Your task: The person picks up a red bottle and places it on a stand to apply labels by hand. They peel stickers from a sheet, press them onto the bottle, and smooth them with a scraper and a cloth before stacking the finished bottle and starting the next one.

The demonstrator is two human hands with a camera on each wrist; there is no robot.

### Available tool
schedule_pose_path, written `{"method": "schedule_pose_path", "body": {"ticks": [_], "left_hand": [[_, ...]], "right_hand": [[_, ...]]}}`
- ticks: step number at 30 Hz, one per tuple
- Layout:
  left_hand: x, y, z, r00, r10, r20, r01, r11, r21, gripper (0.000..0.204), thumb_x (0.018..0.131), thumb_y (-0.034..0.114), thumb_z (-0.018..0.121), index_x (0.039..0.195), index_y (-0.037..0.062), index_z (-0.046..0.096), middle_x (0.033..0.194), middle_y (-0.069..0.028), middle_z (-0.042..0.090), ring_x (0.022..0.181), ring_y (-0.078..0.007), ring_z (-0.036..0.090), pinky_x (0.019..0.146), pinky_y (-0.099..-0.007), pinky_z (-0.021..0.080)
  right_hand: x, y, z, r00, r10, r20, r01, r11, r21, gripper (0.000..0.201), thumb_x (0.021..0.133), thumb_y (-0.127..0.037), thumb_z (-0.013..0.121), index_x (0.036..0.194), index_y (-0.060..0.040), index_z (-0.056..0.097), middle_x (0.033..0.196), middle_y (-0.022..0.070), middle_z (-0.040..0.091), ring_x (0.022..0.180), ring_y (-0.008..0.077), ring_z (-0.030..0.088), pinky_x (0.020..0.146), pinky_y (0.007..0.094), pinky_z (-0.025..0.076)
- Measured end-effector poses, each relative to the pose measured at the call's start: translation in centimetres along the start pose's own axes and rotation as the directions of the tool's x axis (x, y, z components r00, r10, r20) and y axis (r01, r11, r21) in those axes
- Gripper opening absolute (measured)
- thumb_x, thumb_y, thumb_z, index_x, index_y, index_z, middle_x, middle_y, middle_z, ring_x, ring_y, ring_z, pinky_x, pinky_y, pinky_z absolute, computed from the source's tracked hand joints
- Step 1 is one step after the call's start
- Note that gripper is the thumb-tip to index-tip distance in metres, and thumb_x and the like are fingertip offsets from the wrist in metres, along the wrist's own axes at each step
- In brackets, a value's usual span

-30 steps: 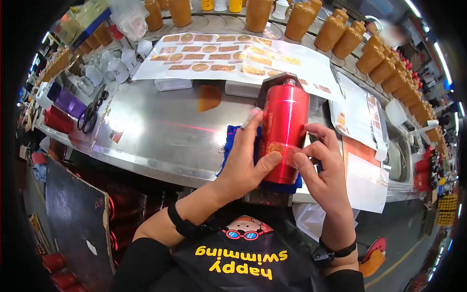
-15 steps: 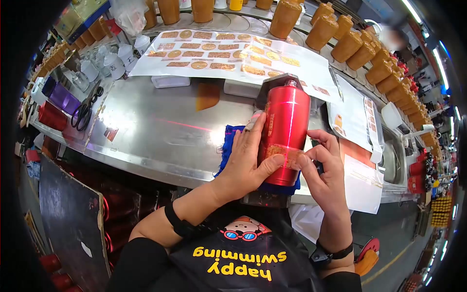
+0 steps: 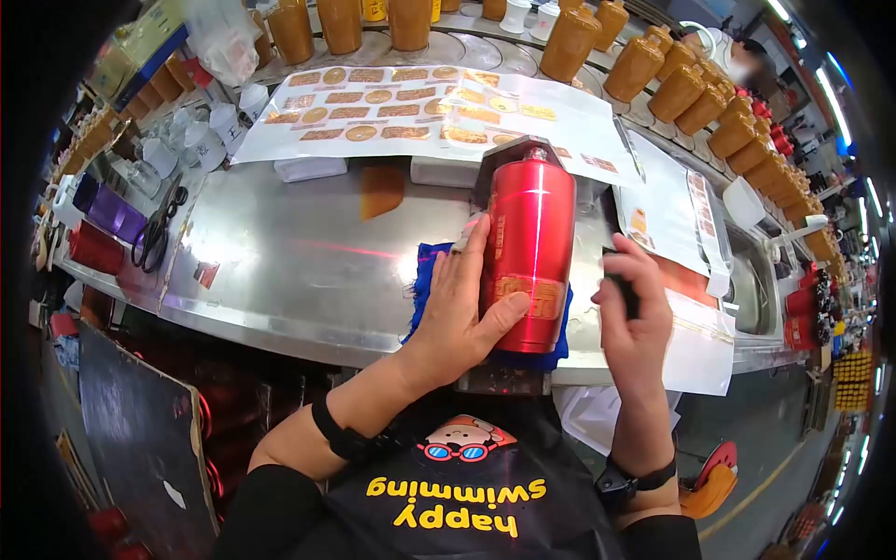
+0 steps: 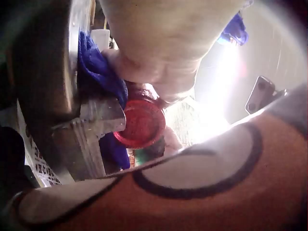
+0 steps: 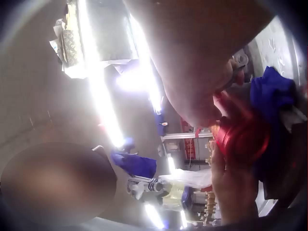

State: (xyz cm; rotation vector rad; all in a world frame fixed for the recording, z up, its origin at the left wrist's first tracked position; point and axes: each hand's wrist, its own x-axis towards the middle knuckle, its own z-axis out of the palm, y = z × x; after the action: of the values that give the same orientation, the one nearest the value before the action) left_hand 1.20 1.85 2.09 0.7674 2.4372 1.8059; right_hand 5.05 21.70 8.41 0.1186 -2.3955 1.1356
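A red metallic bottle (image 3: 534, 233) lies on a blue cloth (image 3: 422, 280), its cap end toward a dark angular holder (image 3: 489, 173). My left hand (image 3: 455, 303) holds the bottle from the left, fingers along its side and thumb on the edge of a gold label (image 3: 543, 297) near the base. To the right, apart from the bottle, my right hand (image 3: 637, 313) has curled fingers round a small dark piece (image 3: 623, 285). The left wrist view shows the bottle's round red base (image 4: 140, 124); in the right wrist view the bottle (image 5: 243, 139) is blurred.
Label sheets (image 3: 373, 112) lie behind the bottle, more (image 3: 667, 201) to the right by a sink (image 3: 754, 285). Scissors (image 3: 161, 224) and a purple container (image 3: 110, 213) stand at left. Brown bottles (image 3: 569, 45) line the back. A person is at the far right.
My right hand has left the label and moved right, away from the bottle, and the dark piece shows more plainly in it. My left hand stays on the bottle; the view has shifted slightly.
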Motion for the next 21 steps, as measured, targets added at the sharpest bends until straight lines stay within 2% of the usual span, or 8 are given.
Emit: {"method": "schedule_pose_path", "body": {"ticks": [1,7,13,14,16,17,19,21], "left_hand": [[-0.1,-0.1,0.1,1.0,-0.003,0.001,0.003,1.0,0.014,0.091,0.095,0.049,0.055,0.152,-0.0054,0.011,0.153,-0.0299,0.025,0.143,-0.0434,0.023,0.116,-0.0547,0.01],[0.0,-0.2,0.1,1.0,0.001,0.013,0.0,0.999,-0.038,0.089,0.096,0.047,0.055,0.152,-0.0058,0.011,0.153,-0.031,0.024,0.143,-0.0441,0.023,0.117,-0.0518,0.01],[-0.4,-0.5,0.6,0.997,0.056,-0.056,-0.063,0.988,-0.143,0.094,0.094,0.05,0.057,0.152,-0.0069,0.01,0.153,-0.0305,0.025,0.142,-0.0437,0.025,0.116,-0.0533,0.011],[-0.7,-0.7,0.8,0.992,0.085,-0.092,-0.1,0.979,-0.176,0.096,0.092,0.051,0.059,0.152,-0.0067,0.01,0.153,-0.0303,0.025,0.142,-0.0435,0.025,0.116,-0.0544,0.01],[-1.7,0.4,-0.1,0.973,0.229,-0.024,-0.222,0.961,0.167,0.102,0.088,0.052,0.064,0.152,-0.0061,0.009,0.153,-0.0295,0.025,0.142,-0.043,0.026,0.116,-0.0572,0.009],[-2.2,0.7,-0.4,0.959,0.283,0.024,-0.275,0.904,0.328,0.105,0.086,0.052,0.066,0.152,-0.0058,0.009,0.153,-0.029,0.026,0.142,-0.0428,0.026,0.115,-0.0586,0.008],[-2.6,-0.2,0.0,0.956,0.292,0.018,-0.274,0.873,0.404,0.112,0.08,0.049,0.073,0.153,-0.0047,0.007,0.153,-0.0272,0.028,0.141,-0.0427,0.028,0.115,-0.0616,0.005],[-2.7,-1.2,-0.2,0.962,0.274,0.008,-0.252,0.871,0.422,0.112,0.08,0.046,0.075,0.153,-0.0043,0.007,0.153,-0.0266,0.029,0.141,-0.0431,0.03,0.115,-0.0614,0.005]], "right_hand": [[-0.6,-0.7,0.2,0.989,0.142,-0.047,-0.118,0.932,0.342,0.028,0.091,0.004,0.058,0.119,0.0003,0.058,0.118,0.0151,0.062,0.095,0.0148,0.062,0.077,0.0263,0.051],[-2.1,0.6,1.9,0.969,0.22,0.109,-0.244,0.913,0.327,0.03,0.095,-0.012,0.063,0.12,0.0012,0.054,0.1,0.0084,0.064,0.088,0.0103,0.059,0.077,0.0258,0.049],[-3.6,3.8,2.8,0.89,0.434,0.143,-0.405,0.603,0.687,0.024,0.097,-0.015,0.062,0.115,0.0,0.056,0.096,0.0056,0.064,0.088,0.0094,0.057,0.077,0.0236,0.048],[-3.6,3.8,2.5,0.906,0.415,0.08,-0.377,0.708,0.597,0.022,0.095,-0.012,0.063,0.113,-0.0008,0.058,0.096,0.005,0.063,0.087,0.0102,0.057,0.077,0.0246,0.048],[-2.9,2.6,1.5,0.933,0.357,-0.038,-0.317,0.87,0.377,0.019,0.09,-0.006,0.065,0.109,-0.0023,0.06,0.095,0.0038,0.062,0.086,0.0118,0.056,0.077,0.0268,0.047],[-2.8,2.3,1.1,0.996,0.055,-0.075,-0.041,0.983,0.178,0.022,0.085,-0.004,0.067,0.107,-0.0035,0.062,0.093,0.0038,0.061,0.084,0.0138,0.056,0.077,0.0288,0.047],[-2.2,1.3,0.2,0.847,-0.529,0.043,0.525,0.823,-0.216,0.03,0.074,0.0,0.071,0.103,-0.006,0.065,0.09,0.0037,0.06,0.08,0.0179,0.055,0.075,0.0329,0.045],[-2.5,-1.6,-1.5,0.808,-0.503,0.306,0.516,0.855,0.043,0.031,0.069,0.001,0.072,0.097,-0.0109,0.07,0.086,0.0047,0.06,0.08,0.0224,0.057,0.077,0.0362,0.044]]}}
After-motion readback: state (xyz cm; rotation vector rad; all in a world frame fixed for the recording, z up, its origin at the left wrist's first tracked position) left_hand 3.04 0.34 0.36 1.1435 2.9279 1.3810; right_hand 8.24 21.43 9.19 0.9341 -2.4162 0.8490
